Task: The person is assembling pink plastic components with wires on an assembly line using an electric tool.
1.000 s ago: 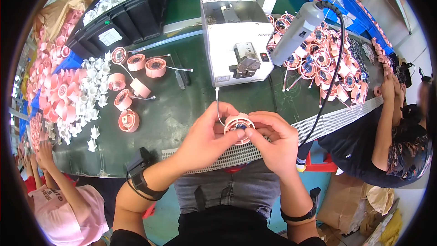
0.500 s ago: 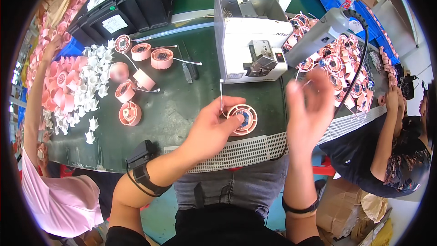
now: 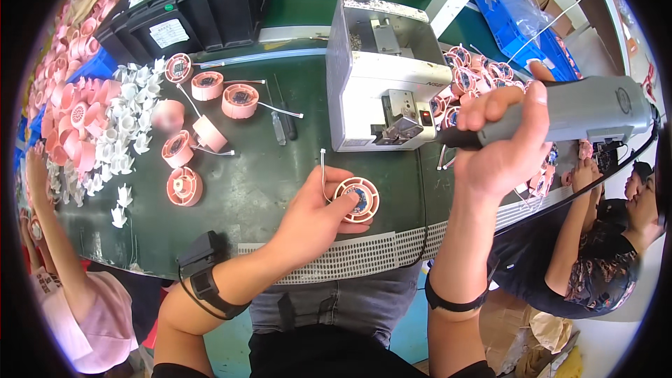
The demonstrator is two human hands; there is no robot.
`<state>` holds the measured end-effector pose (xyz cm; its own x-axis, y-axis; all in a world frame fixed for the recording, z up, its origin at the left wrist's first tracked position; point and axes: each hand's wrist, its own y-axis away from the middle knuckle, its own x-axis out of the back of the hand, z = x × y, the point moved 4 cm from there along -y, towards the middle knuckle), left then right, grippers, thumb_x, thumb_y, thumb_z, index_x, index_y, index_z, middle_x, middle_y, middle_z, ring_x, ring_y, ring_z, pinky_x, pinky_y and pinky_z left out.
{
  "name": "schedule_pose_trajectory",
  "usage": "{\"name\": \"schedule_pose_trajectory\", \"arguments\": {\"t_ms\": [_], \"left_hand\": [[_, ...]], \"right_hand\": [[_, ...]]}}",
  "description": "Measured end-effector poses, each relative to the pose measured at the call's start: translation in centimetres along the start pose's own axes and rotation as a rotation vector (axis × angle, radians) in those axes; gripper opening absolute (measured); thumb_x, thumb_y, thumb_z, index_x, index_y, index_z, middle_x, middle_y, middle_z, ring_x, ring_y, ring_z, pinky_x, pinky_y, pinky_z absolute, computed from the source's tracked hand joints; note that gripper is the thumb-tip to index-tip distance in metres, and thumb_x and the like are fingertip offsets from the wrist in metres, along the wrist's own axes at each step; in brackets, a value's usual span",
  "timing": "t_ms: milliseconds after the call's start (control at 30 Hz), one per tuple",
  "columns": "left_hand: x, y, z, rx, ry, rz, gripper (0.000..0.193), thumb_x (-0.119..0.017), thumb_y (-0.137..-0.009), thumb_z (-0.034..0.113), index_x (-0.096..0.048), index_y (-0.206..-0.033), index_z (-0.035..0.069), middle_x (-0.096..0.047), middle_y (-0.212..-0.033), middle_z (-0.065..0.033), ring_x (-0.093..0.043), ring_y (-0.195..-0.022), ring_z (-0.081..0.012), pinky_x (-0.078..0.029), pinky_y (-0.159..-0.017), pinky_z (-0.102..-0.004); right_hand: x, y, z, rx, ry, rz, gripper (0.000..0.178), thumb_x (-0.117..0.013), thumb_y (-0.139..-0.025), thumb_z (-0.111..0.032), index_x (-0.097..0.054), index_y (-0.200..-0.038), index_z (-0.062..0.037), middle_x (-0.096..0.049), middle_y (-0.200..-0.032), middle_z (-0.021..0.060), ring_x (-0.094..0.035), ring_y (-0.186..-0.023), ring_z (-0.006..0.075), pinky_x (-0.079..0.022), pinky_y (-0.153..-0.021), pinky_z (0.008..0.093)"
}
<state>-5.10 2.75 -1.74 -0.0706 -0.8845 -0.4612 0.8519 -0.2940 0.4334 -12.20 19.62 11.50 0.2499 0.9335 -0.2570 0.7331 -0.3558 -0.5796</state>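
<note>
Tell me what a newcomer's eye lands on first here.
Probably the right hand, raised over the green table and gripping a grey electric screwdriver with a black cable trailing down. Below it, the left hand pins a round pink coil disc flat near the table's front edge. Behind stands a white boxy screw feeder, with heaps of pink discs and white plastic parts at far left.

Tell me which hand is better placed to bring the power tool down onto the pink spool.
Right hand: it already grips the grey power tool. The left hand is busy pinning the pink spool.
</note>
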Motion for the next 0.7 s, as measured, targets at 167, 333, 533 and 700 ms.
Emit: {"name": "schedule_pose_trajectory", "arguments": {"t_ms": [167, 333, 533, 700], "left_hand": [[-0.2, -0.3, -0.3, 0.002, 0.034, -0.048, 0.033, -0.049, -0.1, 0.009, -0.044, -0.132, -0.001, -0.063, -0.11, -0.0118, -0.068, -0.092, -0.0245, -0.06, -0.084, -0.0375], [-0.2, -0.3, -0.3, 0.003, 0.031, -0.041, 0.037, -0.048, -0.101, 0.01, -0.044, -0.136, -0.003, -0.063, -0.112, -0.0119, -0.068, -0.092, -0.0235, -0.06, -0.085, -0.0361], [-0.2, -0.3, -0.3, 0.008, 0.01, -0.035, 0.038, -0.047, -0.101, 0.011, -0.044, -0.137, -0.003, -0.063, -0.112, -0.0119, -0.068, -0.092, -0.0239, -0.06, -0.084, -0.0356], [-0.3, -0.1, -0.2, 0.002, 0.009, -0.032, 0.038, -0.047, -0.102, 0.011, -0.044, -0.136, -0.004, -0.063, -0.112, -0.0116, -0.069, -0.091, -0.0239, -0.061, -0.082, -0.0348]], "right_hand": [[-2.5, 0.2, 1.2, 0.042, 0.053, -0.048, 0.029, -0.053, -0.096, -0.021, -0.048, -0.115, 0.0009, -0.045, -0.059, 0.0052, -0.044, -0.044, 0.0148, -0.042, -0.042, 0.0321], [-3.0, 0.4, 1.8, 0.064, 0.058, -0.071, 0.028, -0.053, -0.096, -0.02, -0.049, -0.113, 0.0017, -0.045, -0.06, 0.0052, -0.045, -0.044, 0.0148, -0.042, -0.043, 0.0319], [-3.0, 0.2, 1.6, 0.038, 0.039, -0.053, 0.027, -0.053, -0.096, -0.02, -0.05, -0.112, 0.0015, -0.046, -0.059, 0.0053, -0.045, -0.044, 0.015, -0.043, -0.044, 0.0321], [-3.3, 0.4, 2.0, 0.032, -0.093, 0.011, 0.027, -0.064, -0.092, -0.015, -0.051, -0.104, 0.0049, -0.052, -0.053, 0.0021, -0.047, -0.04, 0.0089, -0.036, -0.042, 0.0232]]}}
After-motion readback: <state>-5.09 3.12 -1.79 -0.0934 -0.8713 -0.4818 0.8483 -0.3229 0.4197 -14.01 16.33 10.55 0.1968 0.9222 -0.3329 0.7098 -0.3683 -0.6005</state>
